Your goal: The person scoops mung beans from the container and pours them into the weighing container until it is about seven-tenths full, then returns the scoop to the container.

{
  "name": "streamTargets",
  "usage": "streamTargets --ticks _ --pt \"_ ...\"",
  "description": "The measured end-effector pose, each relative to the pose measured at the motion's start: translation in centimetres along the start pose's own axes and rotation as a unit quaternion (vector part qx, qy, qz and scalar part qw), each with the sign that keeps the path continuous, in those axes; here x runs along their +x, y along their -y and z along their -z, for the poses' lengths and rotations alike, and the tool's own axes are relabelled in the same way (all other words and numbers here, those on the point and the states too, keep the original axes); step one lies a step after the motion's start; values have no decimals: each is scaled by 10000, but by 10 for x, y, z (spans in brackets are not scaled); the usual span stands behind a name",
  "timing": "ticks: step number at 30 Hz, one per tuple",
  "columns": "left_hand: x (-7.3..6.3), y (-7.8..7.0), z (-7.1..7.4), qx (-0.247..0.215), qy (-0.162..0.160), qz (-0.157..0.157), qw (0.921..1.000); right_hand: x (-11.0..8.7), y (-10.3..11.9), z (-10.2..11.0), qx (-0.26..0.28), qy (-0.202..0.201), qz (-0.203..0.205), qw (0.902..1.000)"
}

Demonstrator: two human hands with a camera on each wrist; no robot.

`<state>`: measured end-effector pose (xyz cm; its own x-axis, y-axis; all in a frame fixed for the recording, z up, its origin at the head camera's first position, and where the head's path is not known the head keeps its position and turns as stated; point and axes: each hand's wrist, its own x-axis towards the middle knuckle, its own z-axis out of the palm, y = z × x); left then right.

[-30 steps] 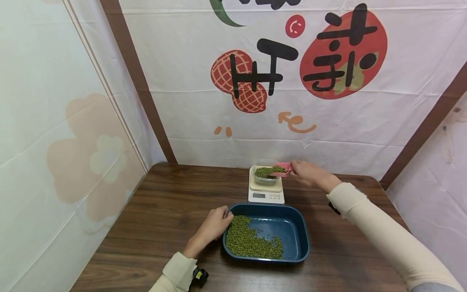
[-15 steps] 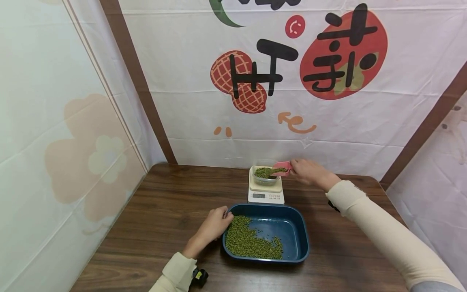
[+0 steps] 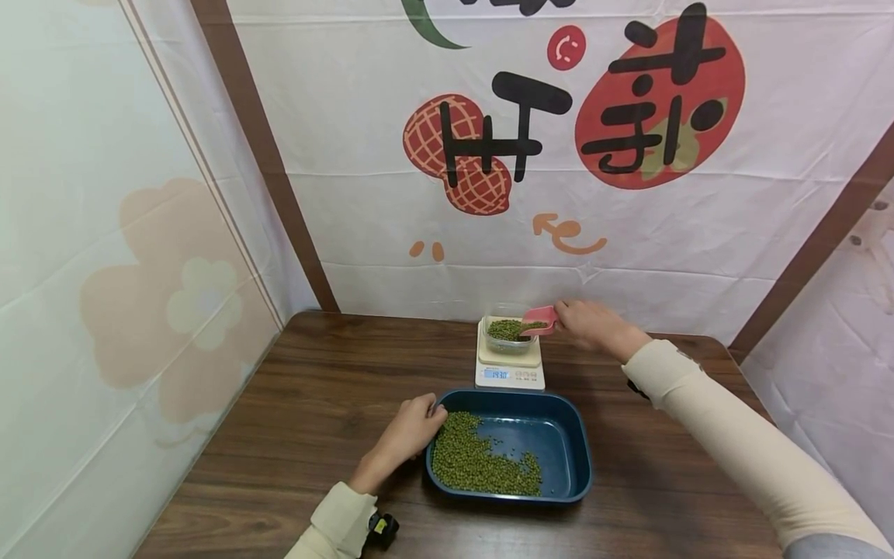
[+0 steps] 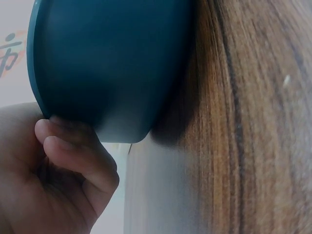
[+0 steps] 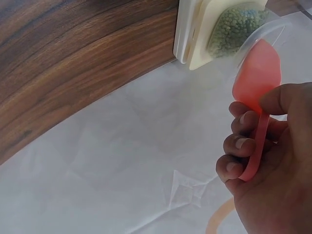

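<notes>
My right hand grips the handle of a pink scoop, its fingers curled round it in the right wrist view. The scoop tips over the rim of a clear plastic container, with some mung beans in its mouth. More mung beans lie inside that container, which stands on a white kitchen scale with a lit display. My left hand pinches the left rim of a blue tray; in the left wrist view its fingers curl against the tray wall. Green mung beans fill the tray's left and front part.
A dark wooden table carries everything. Right behind the scale hangs a white printed cloth, and another cloth wall stands at the left. The tray sits just in front of the scale.
The scoop has tipped more steeply and holds fewer beans than before. The scale's display has lit up blue. My left hand and the tray have stayed in place.
</notes>
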<state>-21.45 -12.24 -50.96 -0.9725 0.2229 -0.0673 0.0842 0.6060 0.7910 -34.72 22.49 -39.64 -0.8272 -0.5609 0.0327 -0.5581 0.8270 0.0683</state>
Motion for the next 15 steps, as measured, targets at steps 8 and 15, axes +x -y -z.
streamTargets --ticks 8,15 --pt "1 -1 1 10 -3 -3 10000 0 3 6 -248 -65 78 9996" --pt "1 2 -1 33 -105 -5 9999 0 2 8 -479 -176 228 9984"
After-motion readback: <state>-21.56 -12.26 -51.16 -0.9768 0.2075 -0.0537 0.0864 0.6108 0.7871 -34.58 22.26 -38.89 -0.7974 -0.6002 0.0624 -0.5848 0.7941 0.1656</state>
